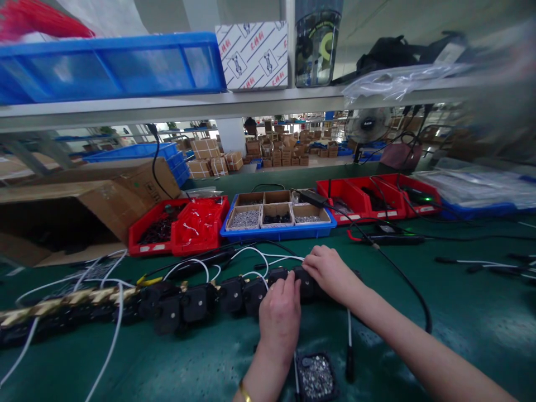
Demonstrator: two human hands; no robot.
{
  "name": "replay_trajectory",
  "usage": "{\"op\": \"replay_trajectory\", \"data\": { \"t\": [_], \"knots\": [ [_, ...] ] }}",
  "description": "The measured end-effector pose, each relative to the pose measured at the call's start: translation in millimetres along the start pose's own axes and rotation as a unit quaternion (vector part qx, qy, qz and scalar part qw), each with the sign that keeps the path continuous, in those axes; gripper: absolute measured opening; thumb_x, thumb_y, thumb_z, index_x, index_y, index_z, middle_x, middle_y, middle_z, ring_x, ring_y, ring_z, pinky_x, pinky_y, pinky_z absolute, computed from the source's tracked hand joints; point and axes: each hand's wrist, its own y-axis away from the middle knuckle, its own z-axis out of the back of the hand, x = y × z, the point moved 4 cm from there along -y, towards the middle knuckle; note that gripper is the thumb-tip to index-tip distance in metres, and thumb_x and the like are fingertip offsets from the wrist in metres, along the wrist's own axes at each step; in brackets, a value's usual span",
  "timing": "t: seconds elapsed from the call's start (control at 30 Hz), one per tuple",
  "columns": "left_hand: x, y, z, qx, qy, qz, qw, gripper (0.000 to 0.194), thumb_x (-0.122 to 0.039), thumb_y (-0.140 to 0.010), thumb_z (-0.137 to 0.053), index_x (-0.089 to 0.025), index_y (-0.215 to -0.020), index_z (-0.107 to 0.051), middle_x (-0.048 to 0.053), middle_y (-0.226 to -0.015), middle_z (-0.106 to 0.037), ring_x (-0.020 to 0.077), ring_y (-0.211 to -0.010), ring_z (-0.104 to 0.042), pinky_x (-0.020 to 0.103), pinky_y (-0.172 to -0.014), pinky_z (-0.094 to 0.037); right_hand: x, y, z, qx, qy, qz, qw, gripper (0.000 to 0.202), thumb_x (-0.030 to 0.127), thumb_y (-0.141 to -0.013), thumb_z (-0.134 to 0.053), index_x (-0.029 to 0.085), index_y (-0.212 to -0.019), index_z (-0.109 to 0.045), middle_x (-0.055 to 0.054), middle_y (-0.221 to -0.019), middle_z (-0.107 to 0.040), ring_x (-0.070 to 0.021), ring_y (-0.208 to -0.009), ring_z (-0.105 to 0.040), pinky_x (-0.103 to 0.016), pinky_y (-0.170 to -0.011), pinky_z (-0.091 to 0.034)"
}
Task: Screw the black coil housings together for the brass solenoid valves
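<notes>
A row of black square housings (198, 303) with white cables runs across the green bench. At its right end, my right hand (330, 273) bends its fingers over the top of a black housing (306, 283), gripping it beside a white cable (288, 258). My left hand (280, 315) is closed just to the left, fingertips pinched together against the neighbouring housing; whatever lies between them is hidden. Brass-coloured fittings (79, 297) line the row further left. Below my hands sits a small black tray (317, 377) full of shiny metal bits.
Behind the row stand red bins (201, 226), a blue tray (276, 231) with cardboard compartments of small parts, and more red bins (360, 202). An open carton (94, 204) occupies the left. A black cable (397, 273) crosses the bench at right. A shelf (259, 103) spans overhead.
</notes>
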Motion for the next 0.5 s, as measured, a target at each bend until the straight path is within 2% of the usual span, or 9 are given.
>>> {"op": "replay_trajectory", "data": {
  "t": [0.2, 0.33, 0.43, 0.5],
  "knots": [
    [1.5, -0.3, -2.7, 0.031, -0.016, 0.002, 0.999, 0.026, -0.025, -0.100, -0.055, -0.018, -0.117, -0.073, 0.004, -0.079, -0.070, 0.0195, -0.069, -0.067, 0.030, -0.061, -0.047, 0.4, -0.8, 3.9, 0.004, -0.006, 0.016, 1.000, 0.022, 0.035, -0.100, -0.063, 0.016, -0.111, -0.066, -0.006, -0.113, -0.067, -0.0209, -0.103, -0.066, -0.043, -0.092, -0.057],
    [5.1, -1.1, -6.7, 0.095, 0.004, 0.017, 0.995, 0.031, -0.027, -0.102, -0.051, -0.018, -0.123, -0.072, 0.007, -0.084, -0.072, 0.0220, -0.074, -0.068, 0.030, -0.064, -0.047, 2.3, -2.5, 3.8, -0.002, -0.023, 0.028, 0.999, 0.022, 0.035, -0.100, -0.064, 0.016, -0.111, -0.067, -0.006, -0.112, -0.068, -0.0211, -0.103, -0.066, -0.044, -0.092, -0.057],
    [10.3, -3.5, -4.2, 0.145, 0.073, 0.073, 0.984, 0.035, -0.029, -0.100, -0.055, -0.018, -0.131, -0.068, 0.009, -0.090, -0.072, 0.0233, -0.079, -0.068, 0.030, -0.069, -0.048, -1.5, -1.2, 5.0, -0.021, -0.052, 0.023, 0.998, 0.021, 0.034, -0.100, -0.064, 0.016, -0.110, -0.067, -0.006, -0.110, -0.068, -0.0205, -0.101, -0.067, -0.043, -0.091, -0.057],
    [13.7, -5.5, 4.2, 0.140, 0.160, 0.132, 0.968, 0.043, -0.031, -0.096, -0.064, -0.022, -0.138, -0.064, 0.008, -0.089, -0.071, 0.0222, -0.081, -0.066, 0.029, -0.073, -0.048, -8.3, 4.5, 9.5, -0.049, -0.079, 0.009, 0.996, 0.021, 0.034, -0.100, -0.064, 0.016, -0.110, -0.067, -0.005, -0.109, -0.068, -0.0207, -0.101, -0.067, -0.044, -0.092, -0.057]
  ]
}}
